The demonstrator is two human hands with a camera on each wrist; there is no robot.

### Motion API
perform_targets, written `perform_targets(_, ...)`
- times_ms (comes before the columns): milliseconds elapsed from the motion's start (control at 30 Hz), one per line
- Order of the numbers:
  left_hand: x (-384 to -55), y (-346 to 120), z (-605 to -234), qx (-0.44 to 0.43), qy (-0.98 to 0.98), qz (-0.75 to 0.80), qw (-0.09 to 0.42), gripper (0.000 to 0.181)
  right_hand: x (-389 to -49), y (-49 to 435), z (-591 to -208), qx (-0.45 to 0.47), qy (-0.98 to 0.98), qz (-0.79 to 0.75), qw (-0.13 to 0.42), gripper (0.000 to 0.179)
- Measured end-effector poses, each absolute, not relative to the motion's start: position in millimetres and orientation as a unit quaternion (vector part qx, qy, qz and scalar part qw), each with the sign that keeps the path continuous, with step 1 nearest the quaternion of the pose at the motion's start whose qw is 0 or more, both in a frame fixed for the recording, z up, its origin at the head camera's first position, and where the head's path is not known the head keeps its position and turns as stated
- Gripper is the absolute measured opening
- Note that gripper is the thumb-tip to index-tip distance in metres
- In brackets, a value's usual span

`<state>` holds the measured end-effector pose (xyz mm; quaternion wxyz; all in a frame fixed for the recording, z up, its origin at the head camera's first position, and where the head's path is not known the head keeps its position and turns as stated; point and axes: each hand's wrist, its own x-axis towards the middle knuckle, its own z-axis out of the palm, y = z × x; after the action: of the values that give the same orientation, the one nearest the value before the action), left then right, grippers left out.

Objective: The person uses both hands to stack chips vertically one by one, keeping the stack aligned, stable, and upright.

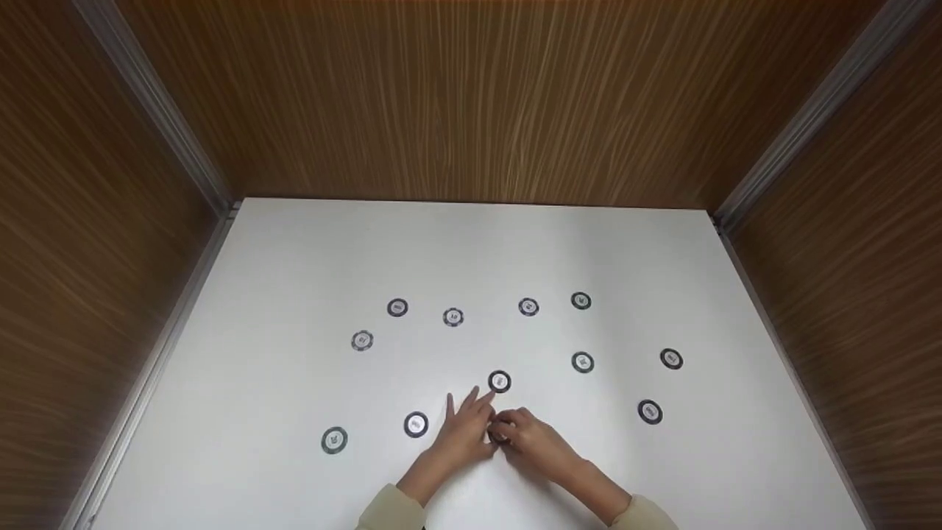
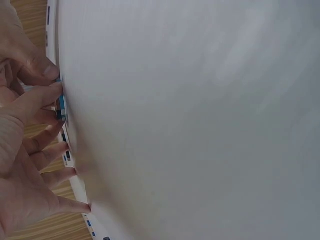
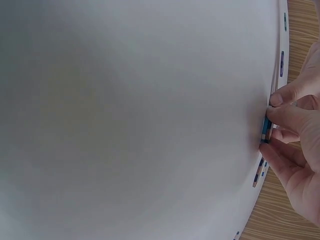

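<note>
Near the front middle of the white table (image 1: 294, 250), my two hands meet over dark poker chips (image 1: 497, 436) that their fingers mostly cover. Thumb and fingers of my right hand (image 1: 541, 445) pinch the chips from the right. My left hand (image 1: 462, 436) has its thumb and index finger at their left side, with the other fingers spread out on the table. In the right wrist view, blue and brown edges of the held poker chips (image 3: 265, 128) show between the fingers. Just beyond the left fingertips lies a single flat poker chip (image 1: 500, 381).
Several other poker chips lie flat and scattered, among them a green-rimmed chip (image 1: 334, 440) at left, a dark chip (image 1: 416, 425) beside my left hand and another chip (image 1: 650, 411) at right. Wood-grain panels (image 1: 471, 103) enclose the table at the back and both sides.
</note>
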<state>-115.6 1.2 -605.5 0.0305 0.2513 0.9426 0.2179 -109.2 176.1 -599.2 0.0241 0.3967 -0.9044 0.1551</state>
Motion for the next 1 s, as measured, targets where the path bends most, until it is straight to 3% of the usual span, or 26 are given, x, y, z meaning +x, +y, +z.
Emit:
perform_targets(267,-116.0,2.9,-604.7,0.251,0.943,0.216,0.039,0.034,-115.3,180.7,-594.7,0.395,-0.9,0.186,0.02,0.026)
perform_targets(533,-116.1,1.8,-605.1,0.246,0.942,0.225,0.047,0.037,-143.9,182.1,-587.7,0.344,-0.914,0.199,0.077,0.024)
perform_targets(800,-116.0,1.3,-604.0,0.248,0.942,0.22,0.049,0.034,-169.2,174.1,-588.3,0.331,-0.928,0.168,0.045,0.039)
perform_targets(1000,-115.6,1.1,-603.7,0.248,0.943,0.215,0.051,0.034,-177.3,168.1,-593.5,0.369,-0.917,0.147,0.037,0.031)
